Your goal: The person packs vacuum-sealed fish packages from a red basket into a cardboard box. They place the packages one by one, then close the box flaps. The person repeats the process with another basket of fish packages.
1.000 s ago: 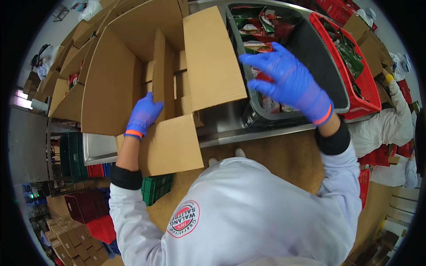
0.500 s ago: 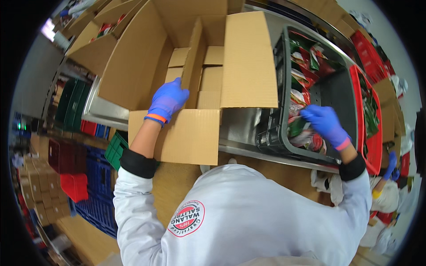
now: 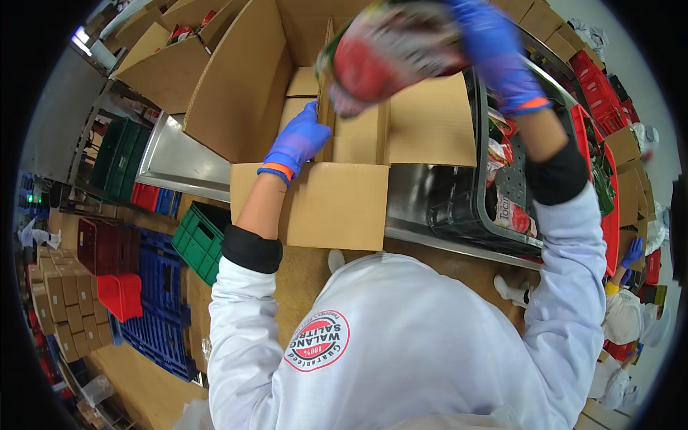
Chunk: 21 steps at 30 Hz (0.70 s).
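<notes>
Packet [image 3: 398,54] in our head view stretches leftward from the grip of our right hand [image 3: 494,54], held at its right end, long axis slanting over the open carton [image 3: 244,79], blurred red, white and green, while our left hand [image 3: 297,140] touches the divider [image 3: 326,152], how tightly we cannot tell.

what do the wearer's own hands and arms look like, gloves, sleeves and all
The left hand and right hand wear blue gloves, each with an orange band at the wrist. A stretch of forearm is bare above each glove; then come black cuffs and long white sleeves that look plain.
</notes>
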### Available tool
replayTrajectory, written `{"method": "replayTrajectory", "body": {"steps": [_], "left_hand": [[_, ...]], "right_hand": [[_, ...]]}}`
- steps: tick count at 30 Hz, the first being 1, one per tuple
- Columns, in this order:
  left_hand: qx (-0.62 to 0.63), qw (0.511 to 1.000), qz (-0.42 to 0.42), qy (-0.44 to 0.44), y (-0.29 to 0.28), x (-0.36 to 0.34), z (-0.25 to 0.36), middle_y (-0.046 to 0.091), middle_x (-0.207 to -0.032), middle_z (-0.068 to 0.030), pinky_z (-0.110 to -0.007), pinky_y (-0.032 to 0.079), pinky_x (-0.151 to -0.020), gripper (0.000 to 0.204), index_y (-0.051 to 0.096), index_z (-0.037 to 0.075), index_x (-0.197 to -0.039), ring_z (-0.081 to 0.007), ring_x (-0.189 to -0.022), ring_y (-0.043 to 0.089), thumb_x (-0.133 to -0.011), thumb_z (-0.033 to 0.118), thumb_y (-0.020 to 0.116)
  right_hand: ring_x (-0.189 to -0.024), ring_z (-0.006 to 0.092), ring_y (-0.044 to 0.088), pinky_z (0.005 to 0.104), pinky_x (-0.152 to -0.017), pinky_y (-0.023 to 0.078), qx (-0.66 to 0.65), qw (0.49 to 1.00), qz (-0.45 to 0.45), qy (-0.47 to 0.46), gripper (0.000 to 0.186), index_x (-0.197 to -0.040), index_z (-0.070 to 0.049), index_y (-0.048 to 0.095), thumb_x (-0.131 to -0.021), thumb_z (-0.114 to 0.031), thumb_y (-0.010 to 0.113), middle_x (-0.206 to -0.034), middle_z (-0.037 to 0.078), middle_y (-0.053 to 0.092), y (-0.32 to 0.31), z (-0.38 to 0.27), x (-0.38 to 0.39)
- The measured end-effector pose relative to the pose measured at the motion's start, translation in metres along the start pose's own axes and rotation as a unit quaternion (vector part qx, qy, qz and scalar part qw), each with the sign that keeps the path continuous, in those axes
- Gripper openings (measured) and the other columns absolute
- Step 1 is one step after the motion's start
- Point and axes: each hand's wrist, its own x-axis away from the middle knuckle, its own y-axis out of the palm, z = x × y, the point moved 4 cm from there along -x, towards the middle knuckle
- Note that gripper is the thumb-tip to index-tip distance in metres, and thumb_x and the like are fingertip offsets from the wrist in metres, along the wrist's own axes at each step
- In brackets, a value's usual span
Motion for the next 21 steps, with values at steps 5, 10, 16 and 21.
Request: {"method": "replayTrajectory", "body": {"steps": [5, 10, 16, 21], "left_hand": [[0.139, 0.974, -0.179, -0.017, 0.002, 0.012, 0.018, 0.064, -0.106, -0.0173, -0.033, 0.051, -0.070, 0.081, 0.030, 0.004, -0.146, -0.0244, -0.088, 0.061, -0.070, 0.014, 0.056], [0.090, 0.975, -0.192, 0.071, 0.024, 0.000, -0.013, 0.064, -0.090, -0.0161, -0.031, 0.048, -0.065, 0.086, 0.028, 0.006, -0.148, -0.0208, -0.075, 0.060, -0.067, 0.013, 0.058], [0.430, 0.870, -0.241, 0.020, 0.010, 0.011, 0.000, 0.037, -0.146, -0.0067, -0.030, 0.034, -0.103, 0.072, 0.030, 0.005, -0.147, -0.0174, -0.130, 0.036, -0.086, 0.026, 0.062], [0.065, 0.952, -0.142, 0.264, 0.007, -0.004, -0.021, 0.038, -0.148, -0.0089, -0.033, 0.028, -0.112, 0.047, 0.038, 0.012, -0.143, -0.0228, -0.137, 0.035, -0.097, 0.010, 0.044]], "right_hand": [[-0.083, 0.0382, 0.059, 0.0428, -0.075, 0.049, -0.173, 0.929, -0.316, 0.079, 0.036, -0.103, -0.004, 0.060, -0.102, -0.031, 0.036, -0.092, 0.019, 0.062, 0.151, -0.043, 0.087], [-0.090, 0.0377, 0.060, 0.0411, -0.078, 0.047, -0.132, 0.880, -0.455, 0.039, 0.024, -0.107, -0.007, 0.057, -0.097, -0.027, 0.049, -0.096, 0.022, 0.063, 0.127, -0.062, 0.108], [-0.094, 0.0307, 0.060, 0.0384, -0.080, 0.048, -0.106, 0.921, -0.355, -0.123, 0.030, -0.121, -0.017, 0.059, -0.092, -0.027, 0.057, -0.102, 0.013, 0.063, 0.072, -0.062, 0.116], [-0.097, 0.0299, 0.061, 0.0375, -0.087, 0.048, -0.006, 0.989, -0.114, 0.097, 0.039, -0.119, -0.011, 0.062, -0.091, -0.038, 0.057, -0.104, 0.014, 0.065, -0.016, 0.070, 0.092]]}}
